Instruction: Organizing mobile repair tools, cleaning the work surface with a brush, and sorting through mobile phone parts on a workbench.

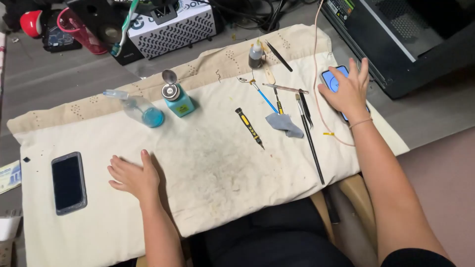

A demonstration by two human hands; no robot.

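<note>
Currently the right hand (346, 91) lies flat, fingers spread, on top of a blue-screened phone (330, 79) at the upper right of the frame; the phone rests on the cream cloth (213, 163) covering the counter, near the cloth's right edge. The hand covers most of the phone, and only its upper left corner and a sliver below the wrist show. Whether the fingers grip the phone's edges cannot be told.

Left hand (132, 176) at lower left of centre, palm down on the cloth, fingers loosely open, holding nothing. Well apart to its left lies a second phone (69, 182), dark screen up, grey frame.

Centre of frame: black-and-yellow screwdriver (249, 127), small grey cloth scrap (284, 124), blue-handled tool (262, 95), long black rod (310, 141) angled toward the lower right. Thin pinkish cable (316, 59) runs down from the top edge past the right hand.

Upper centre: small dropper bottle (256, 54), black tweezers (279, 56) beside it. Upper left of centre: teal pump dispenser bottle (177, 99), and a clear bottle with blue liquid (142, 111) lying on its side next to it
</note>
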